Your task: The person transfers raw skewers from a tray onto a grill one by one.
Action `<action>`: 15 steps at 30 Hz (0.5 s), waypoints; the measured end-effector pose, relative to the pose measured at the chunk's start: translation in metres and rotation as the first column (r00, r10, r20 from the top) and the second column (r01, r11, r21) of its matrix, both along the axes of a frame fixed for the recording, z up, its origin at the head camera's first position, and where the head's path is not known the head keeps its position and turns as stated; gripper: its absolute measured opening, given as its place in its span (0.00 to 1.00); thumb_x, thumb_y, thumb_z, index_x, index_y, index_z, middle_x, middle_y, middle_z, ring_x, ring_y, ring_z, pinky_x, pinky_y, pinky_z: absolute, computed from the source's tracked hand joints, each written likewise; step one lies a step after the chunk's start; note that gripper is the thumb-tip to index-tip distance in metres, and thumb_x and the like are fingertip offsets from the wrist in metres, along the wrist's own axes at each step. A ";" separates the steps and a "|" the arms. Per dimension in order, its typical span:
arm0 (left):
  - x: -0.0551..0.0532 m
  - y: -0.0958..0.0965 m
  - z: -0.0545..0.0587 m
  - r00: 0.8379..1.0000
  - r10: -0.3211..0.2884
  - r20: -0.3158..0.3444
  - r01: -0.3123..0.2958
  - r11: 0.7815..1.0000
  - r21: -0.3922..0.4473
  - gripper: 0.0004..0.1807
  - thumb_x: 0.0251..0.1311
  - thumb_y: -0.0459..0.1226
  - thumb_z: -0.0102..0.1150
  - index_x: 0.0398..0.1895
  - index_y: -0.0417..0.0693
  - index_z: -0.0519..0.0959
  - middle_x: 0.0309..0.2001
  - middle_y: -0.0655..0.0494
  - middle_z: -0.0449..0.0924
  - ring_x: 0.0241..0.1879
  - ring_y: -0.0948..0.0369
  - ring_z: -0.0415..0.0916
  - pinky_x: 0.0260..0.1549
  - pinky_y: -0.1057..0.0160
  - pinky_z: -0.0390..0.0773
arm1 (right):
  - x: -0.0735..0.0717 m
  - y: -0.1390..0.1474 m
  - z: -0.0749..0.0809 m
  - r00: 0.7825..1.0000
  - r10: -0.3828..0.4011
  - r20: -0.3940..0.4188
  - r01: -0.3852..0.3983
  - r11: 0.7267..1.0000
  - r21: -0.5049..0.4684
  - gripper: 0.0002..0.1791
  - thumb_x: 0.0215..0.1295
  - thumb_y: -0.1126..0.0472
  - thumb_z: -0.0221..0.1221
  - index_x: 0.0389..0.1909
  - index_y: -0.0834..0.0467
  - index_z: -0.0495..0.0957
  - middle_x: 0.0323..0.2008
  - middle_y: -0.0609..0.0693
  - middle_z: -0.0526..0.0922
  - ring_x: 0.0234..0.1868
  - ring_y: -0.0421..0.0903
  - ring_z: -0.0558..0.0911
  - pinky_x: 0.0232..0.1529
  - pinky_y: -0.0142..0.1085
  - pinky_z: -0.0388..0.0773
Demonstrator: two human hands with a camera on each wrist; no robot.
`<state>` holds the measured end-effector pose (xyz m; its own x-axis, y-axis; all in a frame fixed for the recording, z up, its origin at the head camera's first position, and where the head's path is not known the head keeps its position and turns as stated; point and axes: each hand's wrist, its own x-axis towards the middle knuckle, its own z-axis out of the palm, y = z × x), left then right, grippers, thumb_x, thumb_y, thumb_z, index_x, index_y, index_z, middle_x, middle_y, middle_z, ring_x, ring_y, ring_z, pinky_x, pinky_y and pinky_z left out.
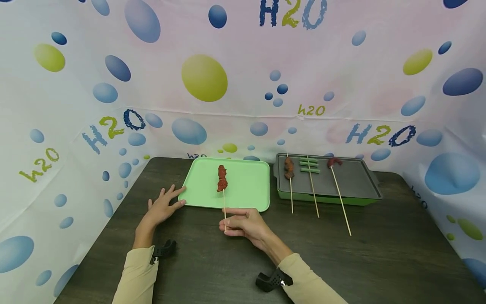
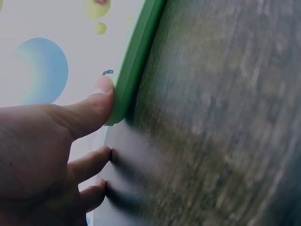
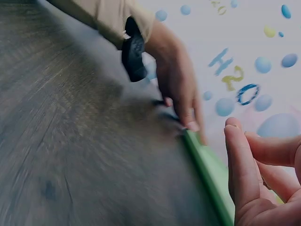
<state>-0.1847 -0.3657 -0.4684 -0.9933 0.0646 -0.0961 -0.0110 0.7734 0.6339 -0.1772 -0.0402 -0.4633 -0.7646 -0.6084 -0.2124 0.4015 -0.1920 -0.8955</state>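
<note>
A meat skewer (image 1: 222, 179), with dark red chunks at its top end, is over the light green tray (image 1: 248, 181) in the head view. My right hand (image 1: 247, 223) pinches the lower part of its wooden stick between thumb and fingers, just before the tray's front edge. At the tray's front left corner, my left hand (image 1: 161, 210) rests with spread fingers. In the left wrist view its thumb (image 2: 101, 101) touches the tray's green side (image 2: 134, 61), and other fingertips reach the tabletop. The right wrist view shows my right fingers (image 3: 242, 165) close up; the stick is hard to make out.
Right of the tray stands a grill with a dark plate (image 1: 353, 177) and green base (image 1: 322, 197). On it lie a brown meat skewer (image 1: 289, 168), a green vegetable skewer (image 1: 309, 164) and a reddish skewer (image 1: 334, 162), their sticks overhanging the front. A printed curtain (image 1: 243, 42) hangs behind.
</note>
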 end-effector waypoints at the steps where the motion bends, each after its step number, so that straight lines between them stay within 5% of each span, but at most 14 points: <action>1: 0.000 0.000 0.000 1.000 -0.002 0.000 0.002 1.000 0.004 0.36 0.76 0.50 0.54 0.80 0.45 0.60 0.80 0.29 0.41 0.76 0.27 0.28 0.61 0.19 0.23 | 0.001 0.006 0.003 1.000 -0.001 -0.007 0.001 1.000 -0.001 0.29 0.70 0.72 0.62 0.71 0.68 0.71 0.46 0.64 0.88 0.44 0.46 0.90 0.46 0.38 0.85; 15: -0.002 -0.002 0.001 1.000 0.001 0.013 -0.001 1.000 0.009 0.36 0.76 0.50 0.55 0.80 0.44 0.61 0.80 0.29 0.40 0.76 0.26 0.26 0.59 0.18 0.22 | 0.007 0.086 0.042 0.989 -0.030 -0.143 0.032 0.999 0.012 0.33 0.70 0.70 0.63 0.72 0.73 0.64 0.44 0.61 0.89 0.44 0.47 0.90 0.48 0.40 0.85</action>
